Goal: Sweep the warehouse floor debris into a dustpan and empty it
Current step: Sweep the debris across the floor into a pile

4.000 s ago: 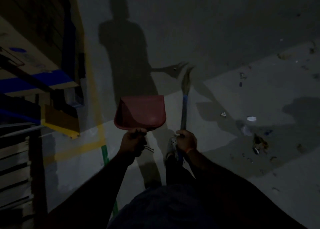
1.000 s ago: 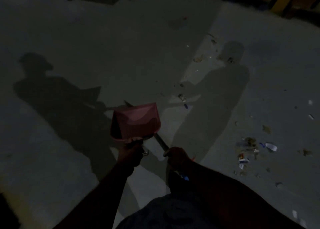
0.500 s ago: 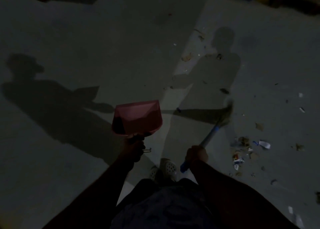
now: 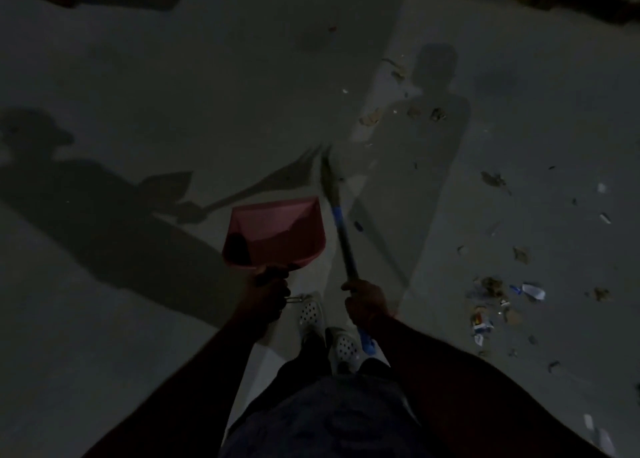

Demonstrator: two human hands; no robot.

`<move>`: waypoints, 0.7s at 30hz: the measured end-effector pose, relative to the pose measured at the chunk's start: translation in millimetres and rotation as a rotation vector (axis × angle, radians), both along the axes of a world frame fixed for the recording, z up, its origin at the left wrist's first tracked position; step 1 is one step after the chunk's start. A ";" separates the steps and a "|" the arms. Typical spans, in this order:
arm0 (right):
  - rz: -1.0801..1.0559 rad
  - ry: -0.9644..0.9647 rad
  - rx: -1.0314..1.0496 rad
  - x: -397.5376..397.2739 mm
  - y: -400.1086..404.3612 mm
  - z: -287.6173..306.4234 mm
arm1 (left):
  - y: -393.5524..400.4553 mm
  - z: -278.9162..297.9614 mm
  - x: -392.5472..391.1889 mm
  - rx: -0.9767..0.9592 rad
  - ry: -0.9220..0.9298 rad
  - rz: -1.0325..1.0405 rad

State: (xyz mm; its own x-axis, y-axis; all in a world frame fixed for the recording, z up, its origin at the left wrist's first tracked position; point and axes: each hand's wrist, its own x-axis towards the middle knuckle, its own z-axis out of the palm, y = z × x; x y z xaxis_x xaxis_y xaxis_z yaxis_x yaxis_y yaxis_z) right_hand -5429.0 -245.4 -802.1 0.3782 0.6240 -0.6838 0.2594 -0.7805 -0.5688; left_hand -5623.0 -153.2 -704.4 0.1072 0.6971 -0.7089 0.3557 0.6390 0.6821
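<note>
Head view: 1 red dustpan (image 4: 277, 231) sits at center frame, its handle grasped by the left hand (image 4: 268, 293), while the right hand (image 4: 365, 300) grasps 1 broom (image 4: 341, 227). Debris (image 4: 491, 302) lies scattered on the floor (image 4: 138, 59) at right, beside 2 white shoes (image 4: 311, 314).

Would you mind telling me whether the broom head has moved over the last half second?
Yes. The broom swung left, away from the debris pile on the floor and toward the dustpan, beside whose right edge it now points forward.
</note>
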 end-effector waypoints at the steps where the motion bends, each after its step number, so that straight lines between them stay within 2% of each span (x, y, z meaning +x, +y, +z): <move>1: 0.089 0.002 -0.007 -6.2 10.9 0.3 | 4.2 0.7 -1.4 0.009 -0.016 0.000; 5: 0.372 0.010 -0.056 -29.4 51.4 -6.3 | 19.5 7.3 -11.2 0.016 -0.003 0.021; 7: 0.421 0.013 -0.051 -39.8 71.2 -10.4 | 25.6 4.5 -19.7 0.005 -0.010 0.036; 9: 0.366 0.055 -0.049 -50.7 88.9 -13.1 | 31.3 4.7 -24.6 -0.005 -0.007 0.066; 14: 0.031 0.194 -0.104 -59.5 108.3 -28.8 | 41.5 -2.0 -36.1 0.021 -0.031 0.077; 21: -0.719 0.444 -0.058 -15.6 79.5 -24.6 | 46.2 -7.6 -31.3 -0.012 -0.121 0.022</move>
State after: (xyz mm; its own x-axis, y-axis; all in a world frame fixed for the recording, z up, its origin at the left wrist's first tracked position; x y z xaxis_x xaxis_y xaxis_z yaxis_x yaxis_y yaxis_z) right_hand -5444.6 -165.9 -826.7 0.3584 0.2934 -0.8862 -0.5495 -0.7011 -0.4544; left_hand -5654.2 -107.0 -712.0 0.1775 0.6914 -0.7003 0.2575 0.6542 0.7111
